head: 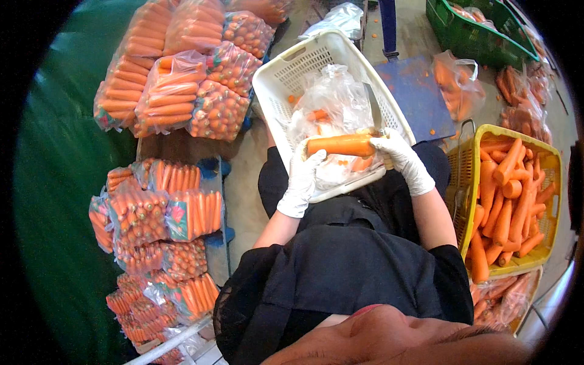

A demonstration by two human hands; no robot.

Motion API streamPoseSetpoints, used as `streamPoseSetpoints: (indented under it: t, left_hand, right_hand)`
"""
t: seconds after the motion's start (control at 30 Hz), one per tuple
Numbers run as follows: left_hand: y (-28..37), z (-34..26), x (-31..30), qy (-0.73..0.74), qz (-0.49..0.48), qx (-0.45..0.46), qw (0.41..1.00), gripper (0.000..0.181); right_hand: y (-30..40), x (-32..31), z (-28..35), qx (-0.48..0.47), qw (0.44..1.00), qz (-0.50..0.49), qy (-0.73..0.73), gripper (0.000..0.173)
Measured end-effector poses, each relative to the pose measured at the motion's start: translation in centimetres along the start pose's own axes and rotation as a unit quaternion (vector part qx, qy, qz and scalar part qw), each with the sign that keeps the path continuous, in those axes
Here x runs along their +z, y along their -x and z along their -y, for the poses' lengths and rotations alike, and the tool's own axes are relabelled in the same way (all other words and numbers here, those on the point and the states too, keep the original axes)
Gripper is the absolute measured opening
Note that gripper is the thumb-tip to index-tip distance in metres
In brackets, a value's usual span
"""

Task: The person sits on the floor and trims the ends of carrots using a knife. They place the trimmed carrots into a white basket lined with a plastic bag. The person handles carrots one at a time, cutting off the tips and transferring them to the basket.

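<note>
A thick orange carrot (342, 145) lies crosswise between my white-gloved hands, above a white plastic basket (273, 75) on my lap. My left hand (305, 171) grips its left end, thumb on the near side. At the other end, my right hand (398, 153) has its thumb against the carrot. A knife (375, 107) rises from the fingers of that same hand, its blade pointing away from me; its handle is mostly hidden. Under the carrot, crumpled clear plastic bags (335, 98) and carrot pieces (318, 115) lie in the basket.
To my right stands a yellow crate (477, 182) heaped with loose carrots (506, 205). Bagged carrots (171, 96) are stacked on my left. Beyond the white basket are a blue board (415, 96), a bag of carrots (456, 84) and a green crate (483, 41).
</note>
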State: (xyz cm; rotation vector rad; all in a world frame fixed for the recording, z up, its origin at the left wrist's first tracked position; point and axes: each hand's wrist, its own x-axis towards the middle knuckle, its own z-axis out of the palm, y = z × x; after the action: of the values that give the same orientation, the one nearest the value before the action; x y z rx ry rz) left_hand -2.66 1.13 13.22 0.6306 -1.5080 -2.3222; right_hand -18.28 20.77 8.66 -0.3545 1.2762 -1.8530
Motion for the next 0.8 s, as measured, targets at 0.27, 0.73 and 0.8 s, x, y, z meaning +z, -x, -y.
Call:
streamPoseSetpoints:
  t: [0.27,0.73,0.8]
  left_hand:
    - [-0.7,1.8,-0.6,0.052,0.036,-0.045,0.997,0.048]
    - [-1.2,4.0,-3.0,0.431,0.069,-0.245,0.866,0.047]
    - [-1.5,3.0,-2.3,0.404,0.066,-0.236,0.881,0.045]
  right_hand:
    - [1.1,3.8,-3.9,0.107,0.977,-0.043,-0.177,0.05]
    - [2.5,4.2,-2.0,0.103,0.974,-0.134,-0.15,0.03]
    - [2.4,2.8,-0.9,0.049,0.982,-0.138,-0.118,0.03]
